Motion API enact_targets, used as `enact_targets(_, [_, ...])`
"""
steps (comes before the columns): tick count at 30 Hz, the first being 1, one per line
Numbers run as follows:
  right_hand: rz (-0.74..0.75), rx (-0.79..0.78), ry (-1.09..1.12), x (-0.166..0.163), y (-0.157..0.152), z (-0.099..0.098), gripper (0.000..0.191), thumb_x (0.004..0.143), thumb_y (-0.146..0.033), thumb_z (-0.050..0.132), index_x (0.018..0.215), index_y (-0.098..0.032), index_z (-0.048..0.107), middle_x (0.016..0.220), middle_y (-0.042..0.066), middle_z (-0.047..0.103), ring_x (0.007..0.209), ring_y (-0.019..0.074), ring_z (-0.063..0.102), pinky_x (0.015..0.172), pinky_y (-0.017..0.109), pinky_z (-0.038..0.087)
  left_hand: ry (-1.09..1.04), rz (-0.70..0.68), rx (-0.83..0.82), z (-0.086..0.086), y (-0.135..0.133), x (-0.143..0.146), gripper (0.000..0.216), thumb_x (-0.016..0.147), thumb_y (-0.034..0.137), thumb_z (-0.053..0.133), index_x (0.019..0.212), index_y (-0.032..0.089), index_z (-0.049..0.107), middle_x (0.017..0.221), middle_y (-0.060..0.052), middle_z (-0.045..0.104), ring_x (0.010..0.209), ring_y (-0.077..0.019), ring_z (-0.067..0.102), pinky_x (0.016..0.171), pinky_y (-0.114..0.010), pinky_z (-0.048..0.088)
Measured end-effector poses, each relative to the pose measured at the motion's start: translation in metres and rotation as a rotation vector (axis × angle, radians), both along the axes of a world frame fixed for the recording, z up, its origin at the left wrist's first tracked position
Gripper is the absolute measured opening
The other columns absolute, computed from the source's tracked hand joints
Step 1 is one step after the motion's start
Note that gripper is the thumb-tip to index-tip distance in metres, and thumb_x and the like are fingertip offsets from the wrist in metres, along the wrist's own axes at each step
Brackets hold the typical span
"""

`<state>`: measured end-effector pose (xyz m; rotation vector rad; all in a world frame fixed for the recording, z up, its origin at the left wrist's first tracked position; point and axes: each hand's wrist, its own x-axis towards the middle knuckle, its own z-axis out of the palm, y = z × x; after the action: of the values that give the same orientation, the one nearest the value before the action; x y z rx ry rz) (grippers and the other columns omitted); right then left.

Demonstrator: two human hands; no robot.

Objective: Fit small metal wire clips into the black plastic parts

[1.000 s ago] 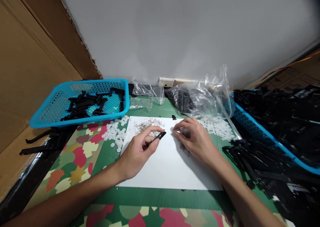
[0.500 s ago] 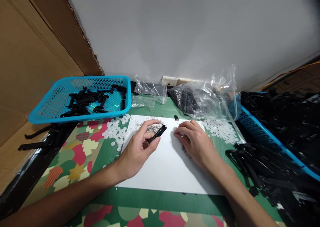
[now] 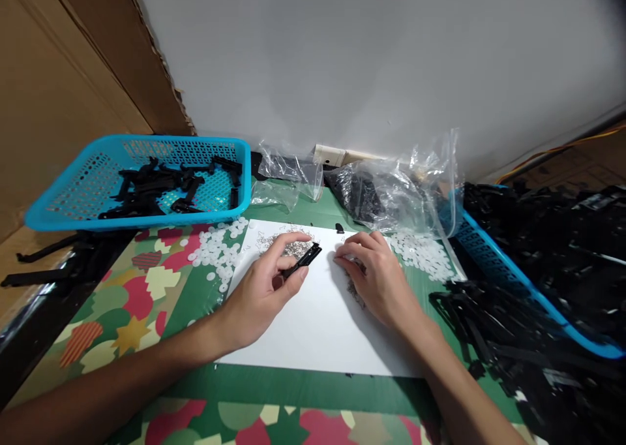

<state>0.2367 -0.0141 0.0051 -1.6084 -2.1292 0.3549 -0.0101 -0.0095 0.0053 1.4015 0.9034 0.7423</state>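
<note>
Between the thumb and fingers of my left hand is a slim black plastic part, tilted up to the right over a white sheet. My right hand is closed just right of it, thumb and fingertips pinched low over the sheet; whatever they hold is too small to make out. Partly under the right hand lies a small pile of tiny metal pieces. A larger heap of small metal pieces is behind my left fingers. One small black piece lies at the sheet's back edge.
White discs lie left and right of the sheet. A blue basket with black parts stands back left. Clear plastic bags lie along the wall. Black parts are piled at right beside another blue basket.
The view has shifted slightly, so things appear a little further left. Both hands keep nearly the same pose, and the black plastic part stays in my left hand.
</note>
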Motion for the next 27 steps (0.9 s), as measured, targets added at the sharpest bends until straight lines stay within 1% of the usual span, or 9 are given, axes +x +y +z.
enact_targets(3, [-0.006,0.036,-0.064,-0.002,0.001,-0.006,0.023,0.106,-0.014,0.05,0.102,-0.022,0.072,0.115,0.012,0.069,0.104,0.0305,0.054,0.085,0.045,0.051,-0.012,-0.006,0.003,0.001,-0.001,0.0,0.044,0.109,0.042,0.056,0.15,0.029,0.046,0.074,0.007,0.041,0.062,-0.0112,0.035,0.056,-0.022,0.027])
enact_targets(6, [0.019,0.039,-0.095,-0.001,0.001,-0.008,0.021,0.106,-0.012,0.048,0.102,-0.021,0.067,0.114,0.012,0.067,0.102,0.0307,0.053,0.086,0.046,0.05,-0.019,0.005,0.004,0.002,-0.001,0.0,0.047,0.108,0.045,0.056,0.15,0.027,0.045,0.074,0.007,0.042,0.062,-0.0113,0.034,0.055,-0.023,0.026])
enact_targets(11, [-0.014,0.035,0.012,0.004,0.001,-0.002,0.019,0.108,-0.017,0.046,0.1,-0.023,0.063,0.114,0.012,0.066,0.103,0.0308,0.054,0.087,0.047,0.049,-0.046,0.003,-0.019,0.0,0.0,0.0,0.049,0.108,0.044,0.057,0.151,0.026,0.045,0.075,0.006,0.042,0.063,-0.012,0.034,0.057,-0.023,0.027])
enact_targets(14, [-0.06,0.013,0.076,0.007,0.002,0.002,0.018,0.108,-0.023,0.049,0.097,-0.024,0.063,0.113,0.011,0.067,0.105,0.031,0.055,0.089,0.047,0.049,-0.064,0.01,-0.028,-0.002,0.001,0.001,0.049,0.107,0.044,0.058,0.151,0.025,0.045,0.073,0.007,0.041,0.063,-0.0123,0.035,0.058,-0.024,0.028])
enact_targets(18, [-0.056,-0.014,0.114,0.009,0.003,0.003,0.019,0.109,-0.024,0.048,0.096,-0.024,0.063,0.111,0.011,0.068,0.105,0.0307,0.056,0.089,0.046,0.048,-0.07,0.019,-0.034,-0.002,0.001,0.001,0.05,0.107,0.045,0.058,0.151,0.025,0.046,0.072,0.007,0.042,0.063,-0.0126,0.036,0.058,-0.024,0.029])
enact_targets(21, [-0.067,-0.006,0.109,0.01,0.003,0.003,0.019,0.109,-0.027,0.049,0.096,-0.024,0.064,0.111,0.011,0.068,0.104,0.031,0.057,0.09,0.047,0.048,-0.07,0.017,-0.038,-0.002,0.001,0.0,0.049,0.107,0.044,0.059,0.151,0.025,0.046,0.072,0.007,0.042,0.063,-0.0125,0.037,0.058,-0.024,0.029])
enact_targets(24, [-0.105,0.007,0.08,0.013,0.004,0.001,0.017,0.107,-0.03,0.055,0.099,-0.024,0.069,0.111,0.01,0.069,0.105,0.032,0.058,0.091,0.05,0.049,-0.063,0.014,-0.034,-0.001,0.001,0.0,0.048,0.107,0.044,0.059,0.15,0.026,0.047,0.072,0.007,0.043,0.064,-0.0126,0.037,0.059,-0.024,0.03])
enact_targets(27, [-0.107,0.007,0.049,0.014,0.005,-0.003,0.014,0.105,-0.031,0.062,0.102,-0.025,0.073,0.111,0.011,0.069,0.105,0.0332,0.057,0.09,0.052,0.049,-0.053,0.01,-0.026,0.0,0.001,-0.001,0.045,0.108,0.043,0.057,0.149,0.026,0.048,0.072,0.007,0.043,0.064,-0.0127,0.037,0.059,-0.024,0.03])
